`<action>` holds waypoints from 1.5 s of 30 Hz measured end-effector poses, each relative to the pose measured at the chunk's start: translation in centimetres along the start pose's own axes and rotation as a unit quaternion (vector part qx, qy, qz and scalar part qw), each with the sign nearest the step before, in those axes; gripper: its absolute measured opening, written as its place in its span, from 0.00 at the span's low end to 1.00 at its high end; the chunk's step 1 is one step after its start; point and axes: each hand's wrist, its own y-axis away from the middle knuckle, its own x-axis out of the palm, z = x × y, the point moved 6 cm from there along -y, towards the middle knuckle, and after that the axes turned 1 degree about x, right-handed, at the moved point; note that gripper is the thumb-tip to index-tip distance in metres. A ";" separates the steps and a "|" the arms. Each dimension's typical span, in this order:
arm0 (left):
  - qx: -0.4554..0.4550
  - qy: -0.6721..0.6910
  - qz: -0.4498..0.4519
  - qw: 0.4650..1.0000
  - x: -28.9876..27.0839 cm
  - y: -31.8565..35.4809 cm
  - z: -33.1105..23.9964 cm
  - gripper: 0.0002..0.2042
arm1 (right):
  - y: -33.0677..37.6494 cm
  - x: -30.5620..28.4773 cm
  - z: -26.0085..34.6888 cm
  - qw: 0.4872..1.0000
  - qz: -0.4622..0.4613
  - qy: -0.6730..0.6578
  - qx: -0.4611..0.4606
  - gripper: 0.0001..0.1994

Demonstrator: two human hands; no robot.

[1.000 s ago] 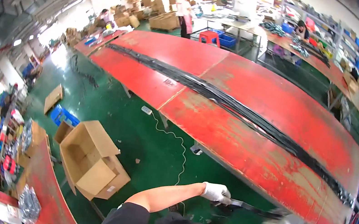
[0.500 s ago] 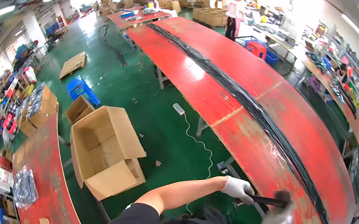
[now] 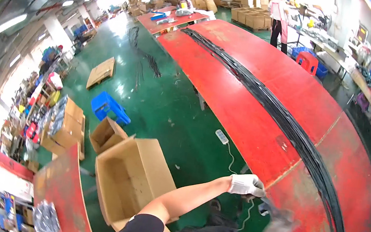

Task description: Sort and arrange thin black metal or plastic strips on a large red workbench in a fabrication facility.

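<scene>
My left hand (image 3: pixel 247 185), in a white work glove, is held at the near edge of the long red table with its fingers curled closed. A short dark piece of a black strip (image 3: pixel 266 206) shows between my two hands. My right hand (image 3: pixel 280 226), gloved in greyish white, is smeared by motion just right of it, so its fingers cannot be made out. Along the red table (image 3: pixel 242 119) runs a long bundle of black strips (image 3: pixel 285 116), beyond both hands and touched by neither.
An open cardboard box (image 3: pixel 137 175) stands to my left, near a blue plastic stool (image 3: pixel 111 107). A second red table (image 3: pixel 64 184) bears a plastic-wrapped bundle (image 3: pixel 46 218). A power strip (image 3: pixel 222 136) with a white cord lies by the table. One person (image 3: pixel 279 17) stands far off.
My view has turned, so the surroundings sit farther right. The black strip stretched straight between my hands before; now only a short piece shows, and my right hand is lower and blurred.
</scene>
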 end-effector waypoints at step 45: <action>-0.043 -0.100 0.071 0.992 -115.0 23.6 -9.1 0.17 | -27.6 102.3 -70.2 0.992 0.104 0.063 -0.017 0.27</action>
